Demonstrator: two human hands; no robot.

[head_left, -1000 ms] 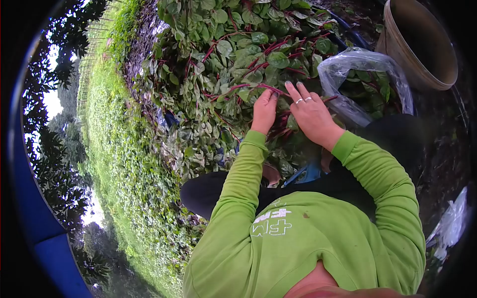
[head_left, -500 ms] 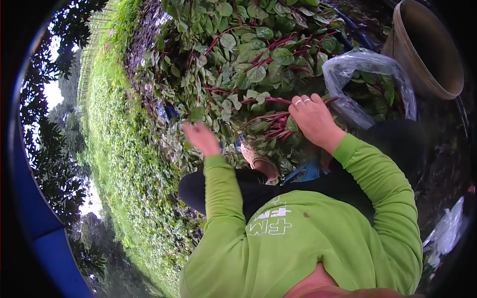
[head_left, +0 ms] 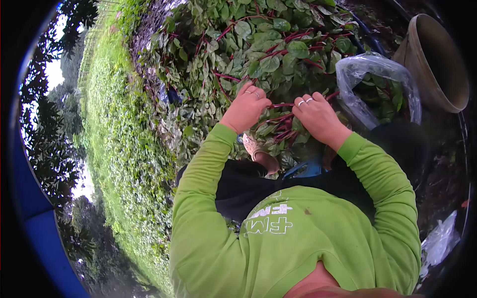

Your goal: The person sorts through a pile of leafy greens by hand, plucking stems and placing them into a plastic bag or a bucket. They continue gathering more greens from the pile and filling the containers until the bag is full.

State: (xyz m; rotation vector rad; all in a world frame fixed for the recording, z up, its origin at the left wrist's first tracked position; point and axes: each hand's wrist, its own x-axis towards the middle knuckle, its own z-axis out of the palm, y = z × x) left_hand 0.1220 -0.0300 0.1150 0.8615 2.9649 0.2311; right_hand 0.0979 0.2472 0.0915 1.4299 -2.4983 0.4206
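Note:
A red Malabar spinach stem (head_left: 282,105) stretches between my two hands. My left hand (head_left: 246,107) is closed, pinching the stem's left end between thumb and fingers. My right hand (head_left: 319,118) is closed round the same stem farther right, and a bit of it sticks out past the knuckles. More cut red stems (head_left: 284,130) lie in a bunch just below my hands. Beyond them spreads a large heap of green leaves on red stems (head_left: 271,44). To the right of my right hand, a clear plastic bag (head_left: 348,74) stands open with leaves inside.
A brown bucket (head_left: 415,64) lies tilted at the upper right. Near my feet are a tan clog (head_left: 261,156) and a blue plastic stool or similar piece (head_left: 305,170). A crumpled plastic bag (head_left: 441,241) lies at the lower right. Green field plants (head_left: 129,159) extend on the left.
My left hand has come rightward and up from over the leaves at left and now grips the stem. My right hand keeps hold of that stem. The view has shifted slightly.

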